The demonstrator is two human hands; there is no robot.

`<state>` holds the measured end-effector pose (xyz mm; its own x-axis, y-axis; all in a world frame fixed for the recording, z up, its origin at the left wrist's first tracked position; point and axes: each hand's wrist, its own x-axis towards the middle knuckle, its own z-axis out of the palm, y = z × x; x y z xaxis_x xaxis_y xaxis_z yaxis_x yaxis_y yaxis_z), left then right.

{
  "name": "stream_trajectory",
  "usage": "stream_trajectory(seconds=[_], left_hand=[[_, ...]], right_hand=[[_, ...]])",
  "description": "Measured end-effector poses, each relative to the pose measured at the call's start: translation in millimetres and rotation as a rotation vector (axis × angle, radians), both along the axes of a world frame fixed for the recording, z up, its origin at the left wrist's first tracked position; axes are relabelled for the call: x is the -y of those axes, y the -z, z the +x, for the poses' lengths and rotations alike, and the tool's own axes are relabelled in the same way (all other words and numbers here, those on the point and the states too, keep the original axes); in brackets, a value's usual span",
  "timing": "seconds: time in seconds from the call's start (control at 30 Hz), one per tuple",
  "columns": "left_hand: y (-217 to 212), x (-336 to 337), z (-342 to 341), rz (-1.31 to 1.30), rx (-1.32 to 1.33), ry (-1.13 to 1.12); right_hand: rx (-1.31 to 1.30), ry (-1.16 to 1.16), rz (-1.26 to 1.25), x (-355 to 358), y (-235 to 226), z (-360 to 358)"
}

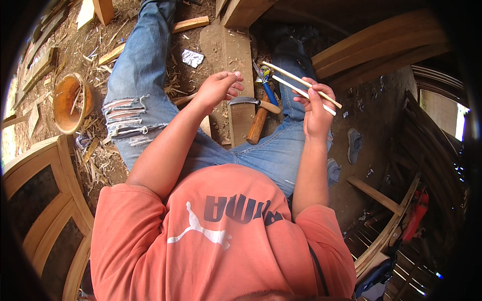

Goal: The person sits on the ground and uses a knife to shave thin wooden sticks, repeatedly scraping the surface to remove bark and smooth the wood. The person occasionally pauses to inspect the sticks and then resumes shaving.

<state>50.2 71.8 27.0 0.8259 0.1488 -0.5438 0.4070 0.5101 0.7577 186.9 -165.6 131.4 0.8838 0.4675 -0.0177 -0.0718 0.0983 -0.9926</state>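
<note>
My right hand (pixel 317 108) pinches two slim pale wooden sticks (pixel 296 80) that lie nearly side by side, their far ends pointing up and left. Over the wooden plank (pixel 236 55) between my legs, my left hand (pixel 219 90) hangs with its fingers loosely bent and apart, and I see nothing in it. Just below that hand, a curved-blade knife (pixel 268 106) with a light wooden handle rests across a thicker wooden handle (pixel 258 125). Next to them lies a blue-handled tool (pixel 270 93) with a metal shank; its tip is too small to make out.
Wood shavings litter the ground around a worn orange-brown bucket (pixel 70 103) at the left. A curved wooden frame (pixel 68 190) stands near my left side. Heavy wooden beams (pixel 376 45) cross the upper right. A grey shoe (pixel 354 145) lies to the right.
</note>
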Motion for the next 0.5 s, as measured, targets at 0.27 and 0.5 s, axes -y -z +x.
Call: stream_trajectory(seconds=[0.27, 0.5], left_hand=[[-0.9, -0.1, 0.6, 0.002, -0.006, 0.010], [-8.6, 2.1, -0.7, -0.109, 0.127, 0.046]], right_hand=[[0.007, -0.040, 0.016, -0.2, -2.2, 1.5], [-0.051, -0.123, -0.044, -5.0, -1.0, -4.2]])
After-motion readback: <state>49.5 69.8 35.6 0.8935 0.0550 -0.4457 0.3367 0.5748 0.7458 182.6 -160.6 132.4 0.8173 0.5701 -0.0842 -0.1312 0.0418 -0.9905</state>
